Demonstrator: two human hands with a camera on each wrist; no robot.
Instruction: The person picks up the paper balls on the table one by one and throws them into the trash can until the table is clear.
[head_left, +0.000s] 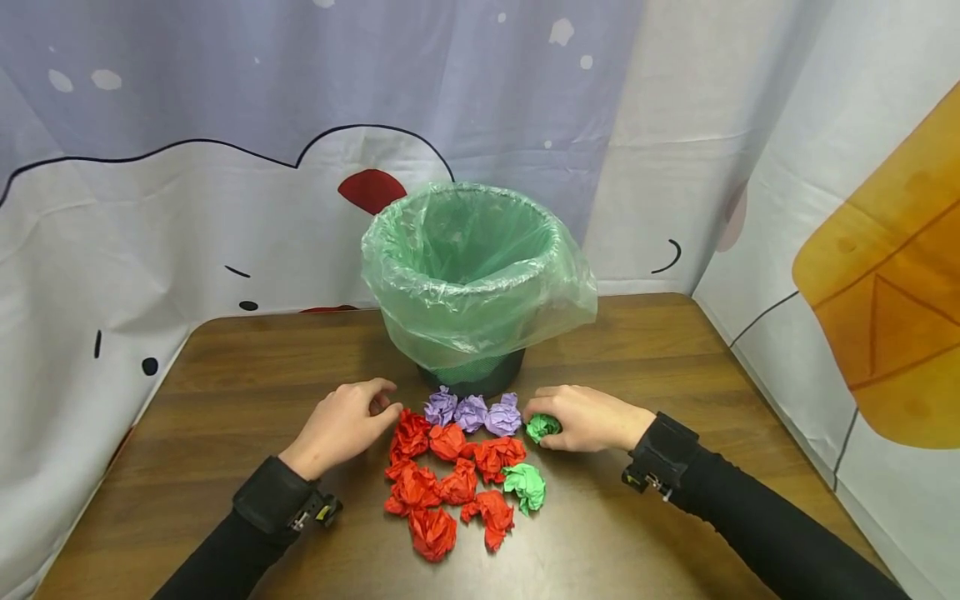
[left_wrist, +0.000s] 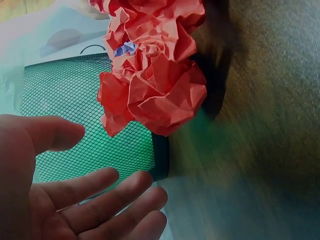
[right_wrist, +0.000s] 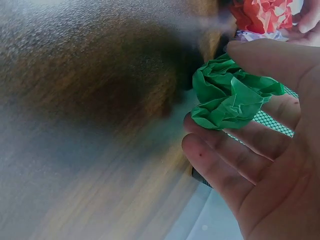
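My right hand (head_left: 588,417) holds a crumpled green paper ball (head_left: 543,427) between thumb and fingers, right of the purple balls. In the right wrist view, the thumb lies along one side of this ball (right_wrist: 232,95) and the fingers along the other. My left hand (head_left: 341,421) has its fingers loosely bent with nothing in them, its fingertips right by the leftmost red paper ball (head_left: 410,435). The left wrist view shows this hand (left_wrist: 100,200) with thumb and fingers spread apart beside a red ball (left_wrist: 165,97).
A mesh bin (head_left: 468,379) lined with a green plastic bag (head_left: 450,321) stands behind the paper balls. Several purple balls (head_left: 471,412) sit before it, with several red balls (head_left: 432,534) and another green ball (head_left: 526,486) nearer me on the wooden table (head_left: 615,533).
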